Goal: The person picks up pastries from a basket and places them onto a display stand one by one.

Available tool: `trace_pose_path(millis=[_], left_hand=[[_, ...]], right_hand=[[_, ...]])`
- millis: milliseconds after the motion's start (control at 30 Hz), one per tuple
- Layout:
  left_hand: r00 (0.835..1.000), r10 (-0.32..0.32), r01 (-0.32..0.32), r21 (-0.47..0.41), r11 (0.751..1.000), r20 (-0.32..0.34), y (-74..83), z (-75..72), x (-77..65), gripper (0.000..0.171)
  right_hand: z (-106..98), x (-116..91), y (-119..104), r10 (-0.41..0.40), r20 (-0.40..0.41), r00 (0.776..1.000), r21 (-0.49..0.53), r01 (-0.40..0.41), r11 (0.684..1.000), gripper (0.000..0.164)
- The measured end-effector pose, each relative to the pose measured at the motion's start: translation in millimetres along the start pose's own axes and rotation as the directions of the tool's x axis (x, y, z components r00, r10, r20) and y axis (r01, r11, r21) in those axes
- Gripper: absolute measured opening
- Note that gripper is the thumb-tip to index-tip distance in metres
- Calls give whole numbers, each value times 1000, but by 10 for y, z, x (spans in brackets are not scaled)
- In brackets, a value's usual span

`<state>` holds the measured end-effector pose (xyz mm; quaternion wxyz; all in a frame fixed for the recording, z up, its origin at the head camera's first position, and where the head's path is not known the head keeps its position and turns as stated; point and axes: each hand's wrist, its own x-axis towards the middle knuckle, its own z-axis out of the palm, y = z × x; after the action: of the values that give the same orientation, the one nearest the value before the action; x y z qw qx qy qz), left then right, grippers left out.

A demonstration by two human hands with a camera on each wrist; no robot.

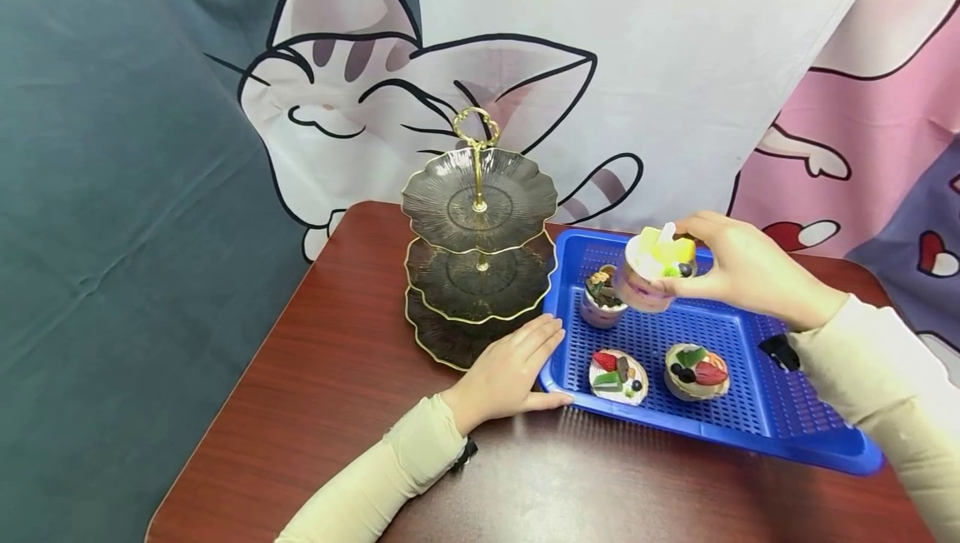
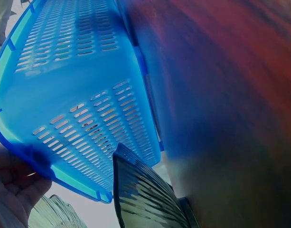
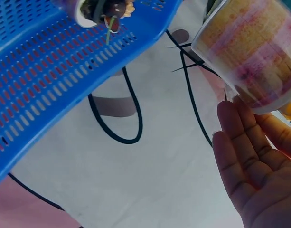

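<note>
My right hand (image 1: 738,268) holds a clear dessert cup (image 1: 647,286) between thumb and fingers, above the back of the blue plastic basket (image 1: 817,443). Yellow fruit pieces, dark berries and a white stick top this cup; the right wrist view shows pink and tan layers through the cup wall (image 3: 259,52). At the basket's near left corner, my left hand (image 1: 506,372) grips the rim (image 2: 41,168), fingers on the left side and thumb along the front. Inside the basket are a chocolate-topped cup (image 1: 600,301) and two fruit-topped cups, one left (image 1: 618,376), one right (image 1: 696,372).
Left of the basket stands a three-tier dark glass stand (image 1: 480,276) with gold edges and a gold ring handle (image 1: 476,128). Its lower plates come close to my left hand and the basket. A cat-print curtain (image 1: 637,68) hangs behind the brown table (image 1: 300,410).
</note>
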<state>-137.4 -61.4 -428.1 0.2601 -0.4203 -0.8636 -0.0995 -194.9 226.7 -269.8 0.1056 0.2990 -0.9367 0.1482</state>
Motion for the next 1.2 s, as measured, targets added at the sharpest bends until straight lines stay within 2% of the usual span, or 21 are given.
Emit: trace_pose_path(millis=[333, 1067, 1200], left_hand=[[1000, 13, -13, 11, 1000, -7, -13, -7, -12, 83], [1000, 22, -21, 23, 1000, -19, -2, -6, 0, 82], [1000, 13, -13, 21, 1000, -18, -2, -4, -4, 82]], right_hand=[[-80, 137, -56, -64, -29, 998, 29, 65, 997, 51], [-264, 445, -292, -7, -27, 1000, 78, 9, 997, 48], [-298, 496, -323, -17, -38, 999, 82, 20, 996, 47]])
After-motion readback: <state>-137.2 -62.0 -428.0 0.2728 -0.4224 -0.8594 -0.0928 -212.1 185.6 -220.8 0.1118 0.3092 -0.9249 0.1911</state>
